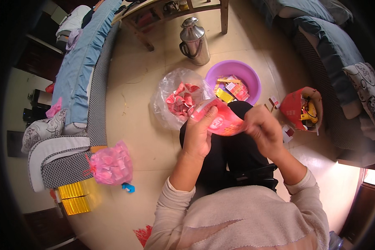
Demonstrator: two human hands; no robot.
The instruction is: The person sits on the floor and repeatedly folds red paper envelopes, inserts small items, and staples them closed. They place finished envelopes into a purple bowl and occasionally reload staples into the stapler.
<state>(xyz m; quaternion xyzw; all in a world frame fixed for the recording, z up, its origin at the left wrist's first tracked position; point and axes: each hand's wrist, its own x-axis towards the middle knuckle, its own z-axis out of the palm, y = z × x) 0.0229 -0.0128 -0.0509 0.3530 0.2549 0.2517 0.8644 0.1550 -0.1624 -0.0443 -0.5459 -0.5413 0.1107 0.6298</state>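
Note:
Above my lap, my left hand [200, 132] grips the left end of a bent red-and-pink printed paper sheet [222, 120], thumb on top. My right hand [265, 131] is blurred and pinches the sheet's right end between bent fingers. Beyond my left hand, an open clear plastic bag [162, 103] holds several folded red paper pieces [181, 98]. Just past the sheet stands a purple plastic basin [255, 75]. Inside it lie red printed packets [237, 90], a yellow packet [224, 95] and yellow strips [228, 81].
A steel vacuum flask [195, 42] stands beyond the basin, near a wooden table [224, 18]. On the right, a red bag [292, 104] holds a yellow object [309, 113]. A tied pink bag [114, 164], a blue object [128, 187] and gold stacks [74, 197] lie left. Sofas flank both sides.

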